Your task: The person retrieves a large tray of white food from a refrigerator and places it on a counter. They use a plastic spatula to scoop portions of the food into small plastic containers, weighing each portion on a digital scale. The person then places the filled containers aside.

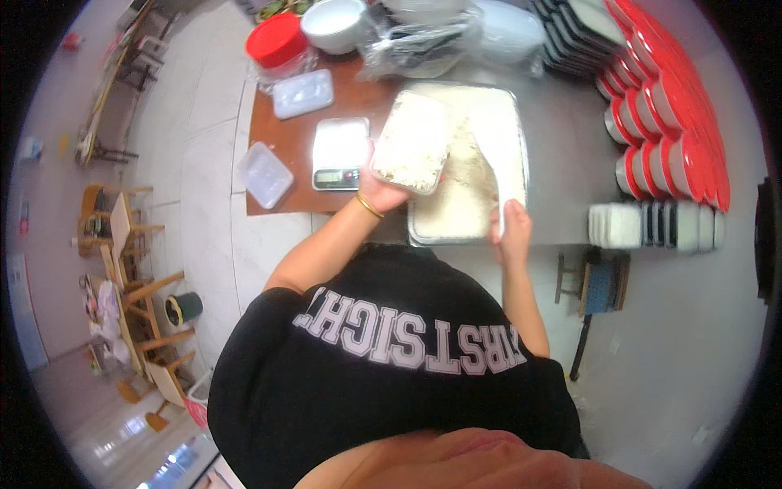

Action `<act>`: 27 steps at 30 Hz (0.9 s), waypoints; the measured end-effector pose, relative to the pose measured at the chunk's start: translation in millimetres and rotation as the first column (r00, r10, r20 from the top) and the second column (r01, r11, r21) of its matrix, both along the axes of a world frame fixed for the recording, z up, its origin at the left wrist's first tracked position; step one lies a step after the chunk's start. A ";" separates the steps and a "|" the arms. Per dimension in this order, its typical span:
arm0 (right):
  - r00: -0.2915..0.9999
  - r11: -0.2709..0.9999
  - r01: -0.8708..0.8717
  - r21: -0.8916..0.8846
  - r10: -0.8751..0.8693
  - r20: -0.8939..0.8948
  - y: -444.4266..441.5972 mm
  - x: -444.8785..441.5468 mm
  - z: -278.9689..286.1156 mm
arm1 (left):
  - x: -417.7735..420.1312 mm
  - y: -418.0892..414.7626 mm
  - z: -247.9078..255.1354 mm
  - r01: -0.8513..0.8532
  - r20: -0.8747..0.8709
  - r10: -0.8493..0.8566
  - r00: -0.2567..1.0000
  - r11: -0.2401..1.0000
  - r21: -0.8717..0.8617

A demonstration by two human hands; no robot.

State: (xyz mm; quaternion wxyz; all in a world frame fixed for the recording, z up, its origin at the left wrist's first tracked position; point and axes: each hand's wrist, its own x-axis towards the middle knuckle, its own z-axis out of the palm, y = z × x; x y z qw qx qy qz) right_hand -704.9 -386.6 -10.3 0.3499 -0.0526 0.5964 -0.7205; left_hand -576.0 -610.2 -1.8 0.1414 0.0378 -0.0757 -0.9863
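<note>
My left hand (380,186) grips a clear plastic container (412,140) filled with what looks like white rice. The container is held tilted over the left part of a large metal tray (522,183), which holds more of the same pale food (452,202). In my right hand (513,232) is the handle of a white rice paddle (492,137), its blade over the right side of the tray. Glare washes out the blade's outline against the food. Left of the container, a kitchen scale (341,150) with a small display lies on the brown tabletop.
Two translucent plastic lids or shallow containers (303,93) (266,175) lie on the table's left. Behind stand a red-lidded tub (276,40), a white bowl (333,24) and plastic-wrapped dishes (421,36). Stacked black trays (574,36), red-rimmed bowls (666,116) and small containers (657,226) line the right.
</note>
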 end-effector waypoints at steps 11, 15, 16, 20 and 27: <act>0.245 0.781 0.261 0.567 0.514 -0.822 -82.4 19.1 -11.8 | 177.9 -63.6 -22.6 -0.113 0.029 0.113 0.993 0.994 -0.008; 0.153 0.856 -0.284 0.432 0.485 -0.861 -194.1 117.7 -14.8 | 275.9 -99.5 -39.6 -0.299 0.177 0.300 0.937 0.954 -0.029; 0.141 0.811 -0.353 0.467 0.539 -0.830 -223.9 141.8 -12.1 | 300.6 -107.2 -41.8 -0.361 0.228 0.360 0.905 0.932 -0.039; 0.199 0.774 -0.405 0.487 0.595 -0.779 -331.5 204.4 -55.5 | 380.7 -141.8 -54.1 -0.299 0.275 0.297 0.914 0.954 -0.035; 0.268 0.572 -0.362 0.736 0.820 -0.506 -384.6 223.9 -78.9 | 422.2 -193.4 -92.3 -0.124 0.490 0.063 0.870 0.988 0.093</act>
